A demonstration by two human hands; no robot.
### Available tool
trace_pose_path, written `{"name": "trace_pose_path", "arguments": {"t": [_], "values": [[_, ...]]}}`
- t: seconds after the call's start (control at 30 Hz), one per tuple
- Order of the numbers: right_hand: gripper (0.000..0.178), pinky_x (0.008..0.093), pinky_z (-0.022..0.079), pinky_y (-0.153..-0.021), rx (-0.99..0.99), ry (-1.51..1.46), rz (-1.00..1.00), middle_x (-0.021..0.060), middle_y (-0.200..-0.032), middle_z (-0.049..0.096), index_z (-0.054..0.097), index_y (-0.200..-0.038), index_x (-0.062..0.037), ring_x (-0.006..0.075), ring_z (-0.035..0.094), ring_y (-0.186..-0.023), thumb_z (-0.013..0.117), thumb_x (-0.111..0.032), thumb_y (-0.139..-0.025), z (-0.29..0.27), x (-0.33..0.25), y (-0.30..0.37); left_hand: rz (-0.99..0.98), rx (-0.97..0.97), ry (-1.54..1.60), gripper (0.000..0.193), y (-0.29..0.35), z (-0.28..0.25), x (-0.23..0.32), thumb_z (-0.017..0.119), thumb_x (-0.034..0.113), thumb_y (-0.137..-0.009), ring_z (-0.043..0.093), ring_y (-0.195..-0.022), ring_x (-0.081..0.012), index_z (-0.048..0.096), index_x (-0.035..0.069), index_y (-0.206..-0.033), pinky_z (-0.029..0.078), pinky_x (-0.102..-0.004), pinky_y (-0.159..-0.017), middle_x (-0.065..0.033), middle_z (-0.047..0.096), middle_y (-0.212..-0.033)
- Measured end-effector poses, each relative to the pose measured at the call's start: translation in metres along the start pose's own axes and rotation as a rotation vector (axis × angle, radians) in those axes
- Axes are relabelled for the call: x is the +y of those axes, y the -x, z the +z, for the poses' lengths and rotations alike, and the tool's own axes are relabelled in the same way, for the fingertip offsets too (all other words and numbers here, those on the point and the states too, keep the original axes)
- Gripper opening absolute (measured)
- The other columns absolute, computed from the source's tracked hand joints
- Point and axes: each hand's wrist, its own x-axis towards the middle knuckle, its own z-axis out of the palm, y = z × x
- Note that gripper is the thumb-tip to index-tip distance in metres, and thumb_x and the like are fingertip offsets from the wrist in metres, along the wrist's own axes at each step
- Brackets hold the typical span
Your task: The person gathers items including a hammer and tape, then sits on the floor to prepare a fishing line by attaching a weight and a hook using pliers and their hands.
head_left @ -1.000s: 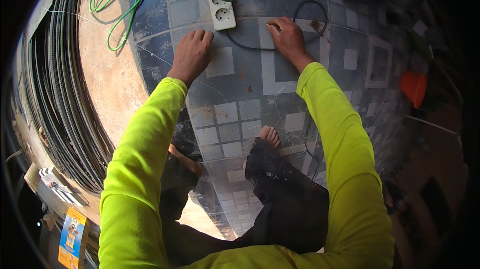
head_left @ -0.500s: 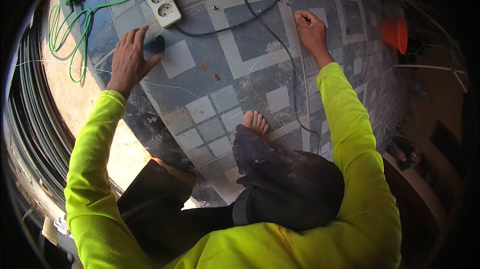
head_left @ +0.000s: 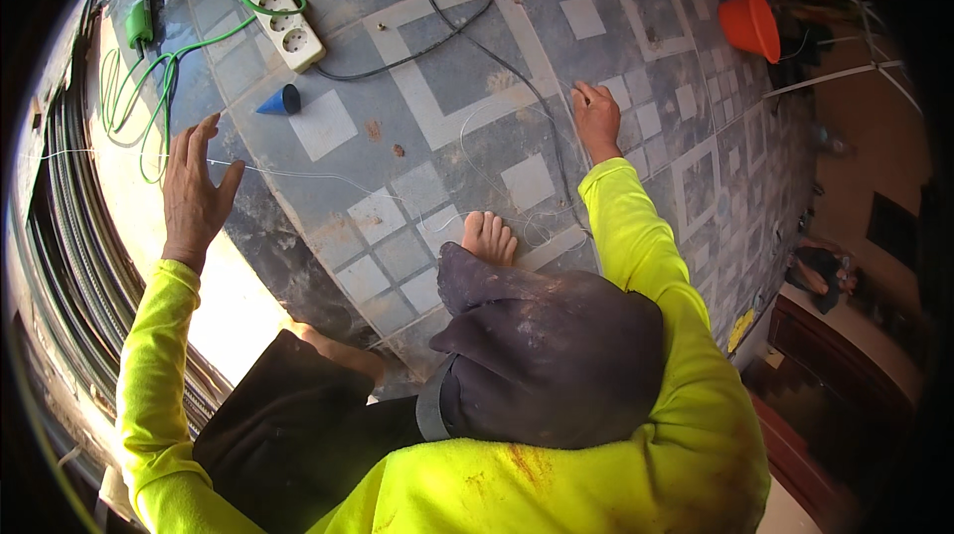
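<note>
My left hand [head_left: 197,198] is raised at the left above the sunlit edge of the tiled floor, fingers stretched and thumb apart. A thin white string [head_left: 328,176] passes right by this hand and runs on across the tiles, looping loosely near my bare foot [head_left: 487,236]. Over the tiles to the right is my right hand [head_left: 596,122], its fingers pinched together. Whatever they hold, if anything, is too small to make out. A blue cone [head_left: 280,101] lies on its side on the floor, beyond my left hand.
A white power strip [head_left: 278,12] with a green plug and green cable [head_left: 221,37] lies at the far left. Its black cable [head_left: 517,70] curls across the tiles. Long dark ribbed rods or hoses [head_left: 84,256] line the left edge. An orange bucket [head_left: 750,27] stands far right.
My left hand has moved left and nearer to me, uncovering the blue cone. The view has shifted, showing more of the right side. My right hand stays pinched.
</note>
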Motion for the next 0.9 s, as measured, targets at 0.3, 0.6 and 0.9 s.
{"name": "trace_pose_path", "arguments": {"t": [0.3,0.6,0.9], "values": [[0.014,0.0442,0.052,-0.080,-0.076,0.172,-0.003,0.0154,-0.099,0.064,0.066,-0.093,-0.0061,0.0345,0.065,-0.090,0.057,-0.017,-0.092,0.020,-0.014,-0.009,-0.040,0.028,0.169,0.066,-0.005,0.004,0.046,0.075,0.008,-0.077,0.057,-0.113,-0.0293,0.046,0.009,-0.136,0.048,-0.0396,-0.096,-0.0127,0.056,-0.118],[0.015,0.0450,0.050,-0.082,-0.017,-0.115,-0.022,0.0176,-0.101,0.064,0.064,-0.094,-0.0053,0.0373,0.062,-0.096,0.054,-0.016,-0.093,0.014,-0.023,-0.024,-0.057,-0.014,0.584,0.038,-0.042,0.018,0.108,0.065,0.007,-0.083,0.063,-0.100,-0.0265,0.056,0.001,-0.119,0.051,-0.0377,-0.088,-0.0141,0.062,-0.105],[0.013,0.0433,0.052,-0.076,-0.172,-0.062,-0.271,0.0167,-0.095,0.064,0.066,-0.093,-0.0019,0.0374,0.063,-0.087,0.063,-0.013,-0.089,0.015,-0.019,-0.026,-0.120,-0.007,0.704,0.034,-0.045,0.030,0.110,0.064,0.006,-0.084,0.063,-0.096,-0.0257,0.057,0.000,-0.117,0.052,-0.0362,-0.085,-0.0151,0.061,-0.103]]}}
